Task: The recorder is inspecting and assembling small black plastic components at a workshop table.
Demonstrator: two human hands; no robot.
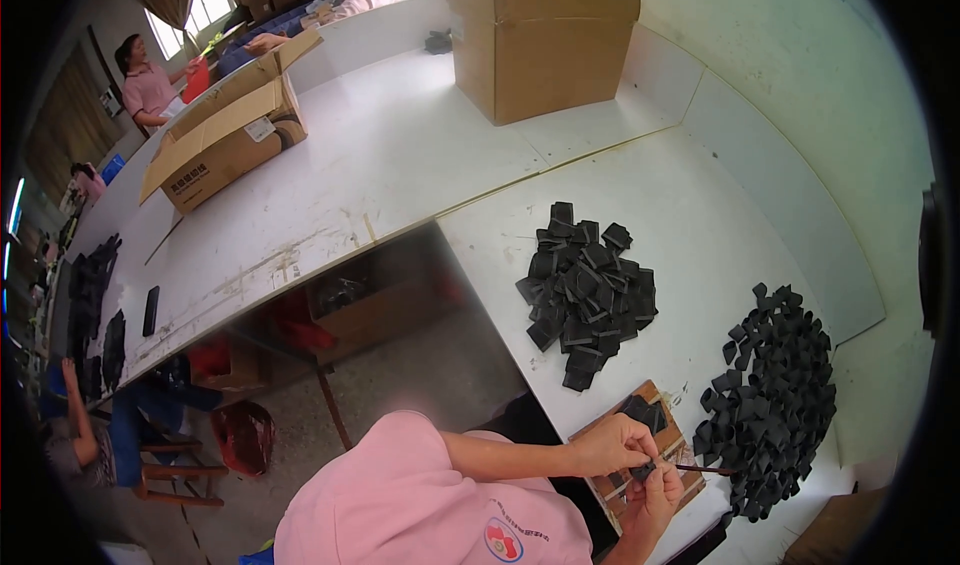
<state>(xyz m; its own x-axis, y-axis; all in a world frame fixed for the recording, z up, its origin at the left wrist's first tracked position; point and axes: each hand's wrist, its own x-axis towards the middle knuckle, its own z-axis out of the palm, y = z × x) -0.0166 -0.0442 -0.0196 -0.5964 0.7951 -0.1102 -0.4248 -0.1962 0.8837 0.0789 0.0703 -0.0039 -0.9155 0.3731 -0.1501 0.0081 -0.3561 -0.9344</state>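
Note:
My left hand (618,445) and my right hand (655,500) meet over a small wooden board (662,397) at the table's near edge. Pinched between the fingers of both is a small black piece (645,471), mostly covered by them. A thin dark rod (708,469) sticks out to the right from beside my fingers; whether a hand holds it I cannot tell. More black pieces (645,412) lie on the board just beyond my left hand.
Flat black pieces form a pile (590,290) ahead, and curled black pieces a larger pile (770,405) at right. A tall cardboard box (560,50) and an open carton (235,150) stand farther back on the white table (400,135). Other people sit at left and behind.

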